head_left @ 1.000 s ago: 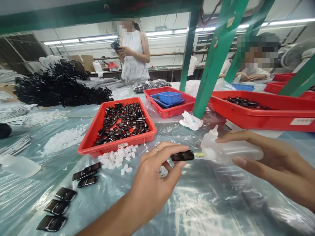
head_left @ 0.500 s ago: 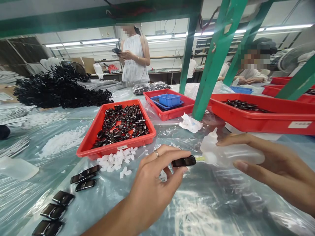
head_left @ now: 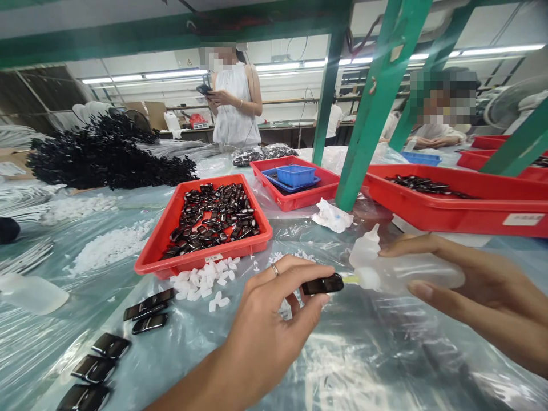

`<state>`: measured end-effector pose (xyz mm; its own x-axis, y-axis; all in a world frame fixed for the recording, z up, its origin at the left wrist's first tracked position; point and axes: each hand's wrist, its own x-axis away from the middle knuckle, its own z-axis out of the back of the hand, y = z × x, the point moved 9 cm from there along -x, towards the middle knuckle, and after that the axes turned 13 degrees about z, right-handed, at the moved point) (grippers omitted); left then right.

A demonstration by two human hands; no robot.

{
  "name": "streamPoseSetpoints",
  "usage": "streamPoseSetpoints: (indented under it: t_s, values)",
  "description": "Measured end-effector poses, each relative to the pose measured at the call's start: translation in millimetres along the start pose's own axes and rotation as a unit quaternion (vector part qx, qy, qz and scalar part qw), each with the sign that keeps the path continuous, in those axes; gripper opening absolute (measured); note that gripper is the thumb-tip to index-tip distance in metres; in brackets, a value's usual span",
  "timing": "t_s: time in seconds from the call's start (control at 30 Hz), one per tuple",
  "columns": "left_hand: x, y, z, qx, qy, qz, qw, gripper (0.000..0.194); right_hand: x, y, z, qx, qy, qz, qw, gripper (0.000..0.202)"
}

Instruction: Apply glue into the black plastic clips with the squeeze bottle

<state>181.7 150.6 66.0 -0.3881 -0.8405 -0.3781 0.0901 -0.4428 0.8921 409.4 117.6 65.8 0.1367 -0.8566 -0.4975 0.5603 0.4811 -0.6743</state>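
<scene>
Between the thumb and fingers of my left hand point(head_left: 278, 308) is a glossy black part point(head_left: 323, 284), held level above the plastic-covered table. My right hand point(head_left: 462, 285) grips a translucent squeeze bottle point(head_left: 411, 270) lying sideways. The bottle's yellowish tip point(head_left: 351, 279) meets the right end of the black part. White oval pieces point(head_left: 201, 281) lie beyond my left hand, beside a red tray point(head_left: 201, 260) of many small black parts. Several black parts point(head_left: 94, 368) are laid out at the lower left.
A green post point(head_left: 363, 114) rises behind the bottle, with crumpled white paper point(head_left: 331, 216) at its foot. Red trays point(head_left: 462, 211) stand at the right. Black-tipped cables point(head_left: 103, 151) are heaped at the back left. A standing person point(head_left: 235, 103) and a seated person are beyond.
The view has shifted very slightly. Both hands keep their grips, and the bottle tip stays at the end of the black part.
</scene>
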Motion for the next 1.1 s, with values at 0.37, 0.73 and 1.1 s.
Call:
streamPoseSetpoints:
  t_s: [0.37,0.73,1.1]
  values:
    - [1,3,-1.3,-0.019,-0.001,-0.017,1.000,0.026,2,-4,5,0.020,0.023,-0.008,0.999,0.024]
    - [4,6,-2.5,-0.027,-0.010,-0.041,0.999,0.029,5,-15,5,0.048,0.045,-0.044,0.997,0.036]
    - [4,7,-3.9,-0.025,-0.013,-0.049,0.998,0.030,-6,-17,15,0.141,0.075,0.002,0.987,0.050]
